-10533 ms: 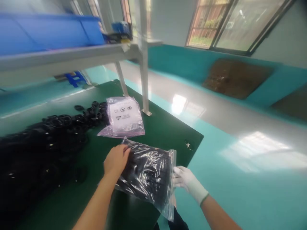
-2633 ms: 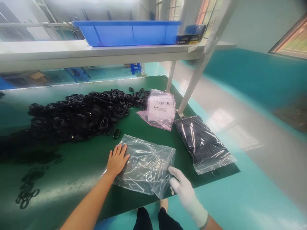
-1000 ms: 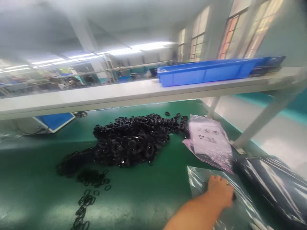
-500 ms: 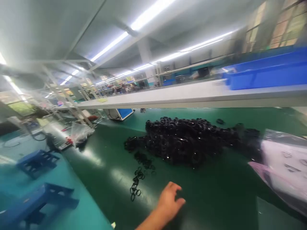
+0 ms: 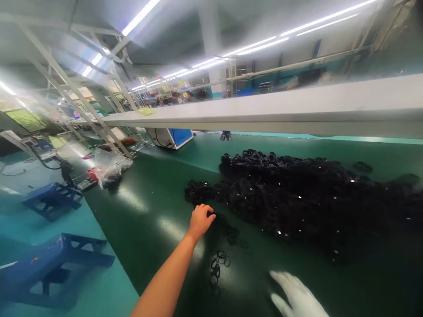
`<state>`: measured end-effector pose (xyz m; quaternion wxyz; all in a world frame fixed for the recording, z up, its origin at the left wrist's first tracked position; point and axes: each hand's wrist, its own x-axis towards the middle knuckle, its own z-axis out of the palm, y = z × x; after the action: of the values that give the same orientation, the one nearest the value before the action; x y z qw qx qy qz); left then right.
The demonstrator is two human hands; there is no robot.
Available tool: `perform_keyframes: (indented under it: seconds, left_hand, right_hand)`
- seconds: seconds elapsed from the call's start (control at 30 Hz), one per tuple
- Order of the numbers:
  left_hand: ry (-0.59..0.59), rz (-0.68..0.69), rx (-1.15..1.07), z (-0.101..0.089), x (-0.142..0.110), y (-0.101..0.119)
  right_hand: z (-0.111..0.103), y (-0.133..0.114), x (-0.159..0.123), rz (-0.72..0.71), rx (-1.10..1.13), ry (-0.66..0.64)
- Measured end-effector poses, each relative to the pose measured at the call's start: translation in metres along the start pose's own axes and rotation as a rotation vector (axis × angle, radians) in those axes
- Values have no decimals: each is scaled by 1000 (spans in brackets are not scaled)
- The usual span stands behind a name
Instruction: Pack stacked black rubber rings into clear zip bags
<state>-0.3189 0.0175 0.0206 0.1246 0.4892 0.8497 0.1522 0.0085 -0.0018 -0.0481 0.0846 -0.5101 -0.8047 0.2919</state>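
My bare left hand (image 5: 200, 220) reaches out over the green table (image 5: 148, 215), fingers curled onto small black rings at the near edge of a big pile of black rubber rings (image 5: 297, 193). A loose string of thin black rings (image 5: 218, 262) lies on the table just below that hand. My right hand (image 5: 295, 295), in a white glove, hovers low at the bottom right with fingers spread and nothing in it; it is blurred.
A long grey shelf (image 5: 264, 110) runs above the table. A blue and white machine (image 5: 172, 137) stands at the back. A clear bag with red parts (image 5: 110, 165) lies at the table's far left. Blue stools (image 5: 53, 200) stand on the teal floor.
My view has swung left, away from the plastic bags. My left hand has moved forward to the small rings by the pile and curled on them. My gloved right hand has come into view.
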Motion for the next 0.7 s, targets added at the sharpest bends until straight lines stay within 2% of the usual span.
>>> perform_keyframes:
  seconds: [0.07,0.13,0.27,0.33,0.53,0.7]
  left_hand:
    - [-11,12,49,4,15,1]
    - [-33,44,81,12,23,7]
    - [-101,182,89,31,32,18]
    - [-115,189,92,35,37,16]
    - [-152,56,124,38,49,-5]
    - [-260,161,105,43,29,-6]
  right_hand:
    - [6,-32,34,-8,-24,-75]
    - [7,-58,64,-11,-58,-77]
    - [9,-82,105,3,-228,-3]
    - [12,-87,116,-13,-312,11]
    - [27,-110,131,47,-379,31]
    - [51,-136,133,6,-351,-67]
